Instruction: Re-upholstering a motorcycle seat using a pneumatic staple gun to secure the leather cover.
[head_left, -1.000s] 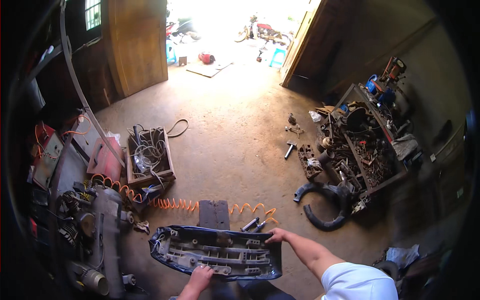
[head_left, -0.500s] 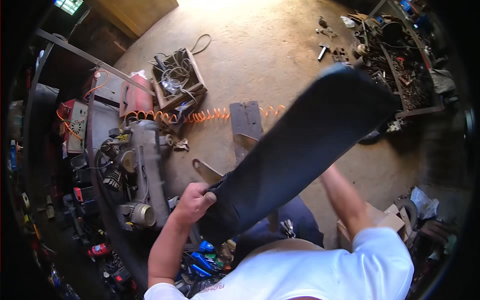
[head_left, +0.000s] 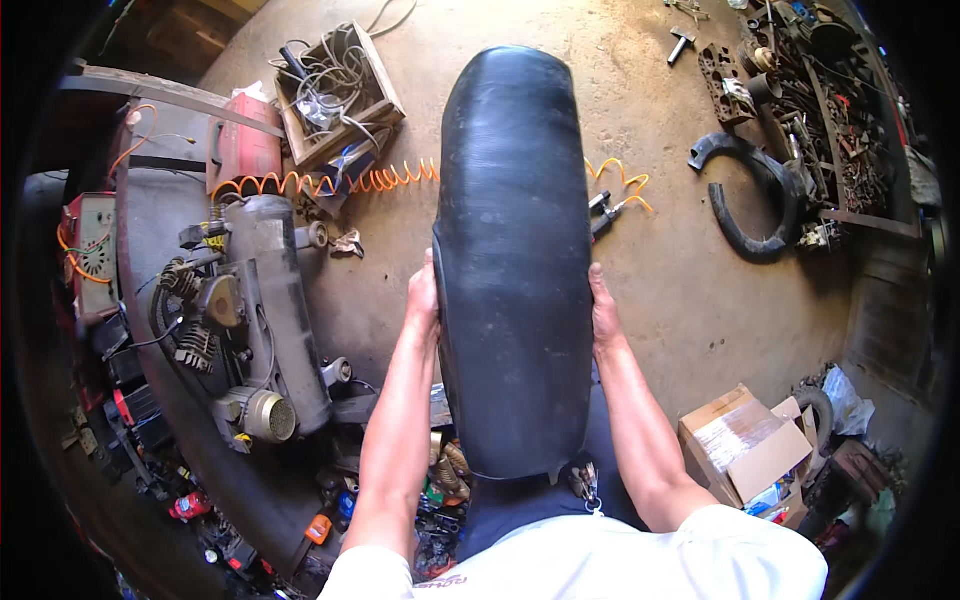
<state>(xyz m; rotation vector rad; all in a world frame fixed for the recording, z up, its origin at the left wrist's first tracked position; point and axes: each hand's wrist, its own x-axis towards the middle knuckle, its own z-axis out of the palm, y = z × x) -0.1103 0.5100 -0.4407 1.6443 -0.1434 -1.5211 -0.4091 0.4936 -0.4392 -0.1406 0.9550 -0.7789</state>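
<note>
A long black motorcycle seat (head_left: 515,250) is held lengthwise in front of me, its smooth padded top facing up and its far end pointing away. My left hand (head_left: 424,296) grips its left edge and my right hand (head_left: 603,312) grips its right edge, about halfway along. The seat's near end reaches my waist and hides the floor under it.
An air compressor (head_left: 262,320) with an orange coiled hose (head_left: 330,183) stands at left. A wooden crate of cables (head_left: 335,90) sits beyond it. A cut tyre (head_left: 752,205) and a rack of metal parts (head_left: 815,90) are at right, cardboard boxes (head_left: 745,450) near my right side.
The seat was underside up and crosswise on the floor; it has been lifted, turned over and swung lengthwise between both hands. My view has dropped closer to it.
</note>
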